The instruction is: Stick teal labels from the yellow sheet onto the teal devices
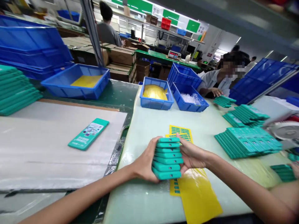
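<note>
Between my two hands is a stack of several flat teal boxes (168, 158), their narrow ends facing me. My left hand (148, 161) presses on the stack's left side, and my right hand (190, 153) clasps its right side. The lower boxes sit slightly askew. Beneath and behind the stack lie yellow sheets with small teal stickers (181, 129), partly hidden by the boxes and my hand. A plain yellow sheet (199, 196) extends toward me. One single teal box (88, 134) with a printed face lies on the white board at left.
Fanned teal boxes (247, 141) lie at right, near a co-worker's hand (216, 92). Blue bins (156, 104) with yellow and clear contents stand at the back. More teal boxes (16, 90) are piled at far left, beside a blue tray (77, 90). Another hand (295, 169) shows at the right edge.
</note>
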The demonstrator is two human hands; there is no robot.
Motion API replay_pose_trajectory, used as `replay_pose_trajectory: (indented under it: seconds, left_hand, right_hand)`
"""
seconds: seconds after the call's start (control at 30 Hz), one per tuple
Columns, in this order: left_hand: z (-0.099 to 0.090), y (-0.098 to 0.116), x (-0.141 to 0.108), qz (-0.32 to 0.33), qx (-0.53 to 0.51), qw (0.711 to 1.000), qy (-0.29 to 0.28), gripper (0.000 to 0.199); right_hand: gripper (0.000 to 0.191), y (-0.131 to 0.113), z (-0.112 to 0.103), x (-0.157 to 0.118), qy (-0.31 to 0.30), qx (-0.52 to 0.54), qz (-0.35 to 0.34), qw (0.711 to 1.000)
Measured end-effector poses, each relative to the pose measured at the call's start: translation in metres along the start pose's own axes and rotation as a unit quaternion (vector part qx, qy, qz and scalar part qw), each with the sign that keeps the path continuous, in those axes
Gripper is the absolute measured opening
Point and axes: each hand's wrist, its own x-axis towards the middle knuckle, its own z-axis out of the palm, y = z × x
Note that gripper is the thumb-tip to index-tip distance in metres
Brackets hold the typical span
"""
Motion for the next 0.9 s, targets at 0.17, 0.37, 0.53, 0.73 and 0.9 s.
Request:
replay_pose_trajectory:
  seconds: [0.17, 0.37, 0.53, 0.73, 0.9]
  left_hand:
    - [-0.017, -0.022, 0.001, -0.106, -0.024, 0.994, 0.029, 0.140]
    - [-0.004, -0.005, 0.016, -0.065, -0.036, 0.995, 0.068, 0.148]
    - [0.019, 0.008, 0.025, -0.014, -0.036, 0.982, 0.185, 0.139]
    - [0.022, 0.008, 0.016, -0.011, -0.016, 0.986, 0.168, 0.139]
    - [0.020, 0.010, 0.015, -0.018, -0.001, 0.984, 0.178, 0.132]
  right_hand:
    - [0.084, 0.026, -0.011, 0.046, 0.296, -0.113, -0.324, 0.891]
    - [0.087, 0.050, 0.037, 0.097, 0.186, 0.126, -0.441, 0.869]
    - [0.088, 0.052, 0.062, 0.096, 0.170, 0.174, -0.434, 0.867]
    - [0.055, 0.043, -0.006, 0.071, 0.415, -0.151, -0.382, 0.812]
    - [0.032, 0.047, -0.085, 0.044, 0.627, -0.230, -0.227, 0.709]
